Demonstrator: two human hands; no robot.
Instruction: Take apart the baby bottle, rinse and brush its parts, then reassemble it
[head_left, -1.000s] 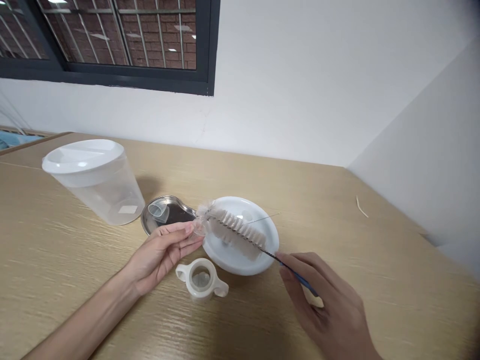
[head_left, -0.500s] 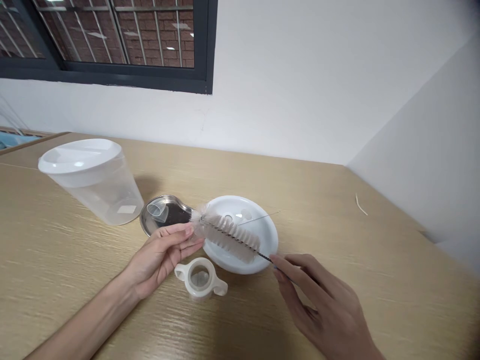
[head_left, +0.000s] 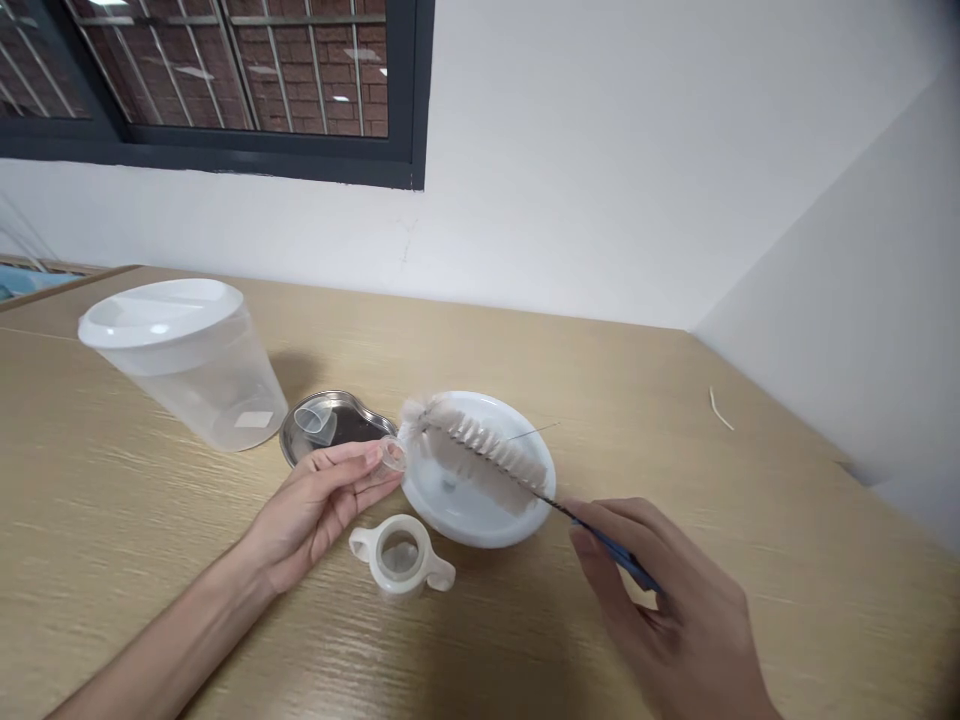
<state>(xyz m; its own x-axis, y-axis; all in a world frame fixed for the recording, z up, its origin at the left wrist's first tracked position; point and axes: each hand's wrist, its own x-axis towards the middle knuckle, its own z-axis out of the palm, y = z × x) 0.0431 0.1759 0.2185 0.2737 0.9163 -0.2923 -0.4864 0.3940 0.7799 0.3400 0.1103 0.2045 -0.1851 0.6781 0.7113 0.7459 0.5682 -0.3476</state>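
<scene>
My left hand (head_left: 337,500) pinches a small clear piece with a round rim (head_left: 393,453) between thumb and fingers. In my right hand (head_left: 667,590) is a bottle brush (head_left: 480,450) with white bristles, a twisted wire stem and a blue handle. Its bristles are over the white bowl (head_left: 544,500), the tip just right of the clear piece and apart from it. A thin wire (head_left: 536,432) sticks out over the bowl's rim from behind the bristles. Below my left fingers stands a whitish two-handled baby bottle (head_left: 399,565), its round mouth facing up.
A steel kidney dish (head_left: 352,425) beyond my left hand holds a clear cap (head_left: 315,420). At the left stands a translucent plastic pitcher (head_left: 195,370) with a white lid. A thin pale strip (head_left: 720,410) lies far right on the wooden table (head_left: 600,370), which meets white walls.
My right hand has drawn the brush right and slightly up, away from the clear piece in my left hand. More of the blue handle shows. The left hand has barely moved.
</scene>
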